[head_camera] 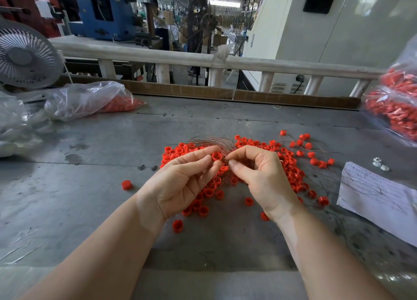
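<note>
Head view: left hand (180,182) grip pinched one red cap (217,156) just above the pile of caps (291,171) mid-surface (90,198); right hand (259,175) grip pinched a thin wire (227,155) at the cap's mouth, contact unclear. Risk as I judged it: the wire looked fine and springy, so it could miss the cap or snag the wire bundle (207,141) just behind and drag strands out. A loose pinch could also drop the cap into the pile.
</note>
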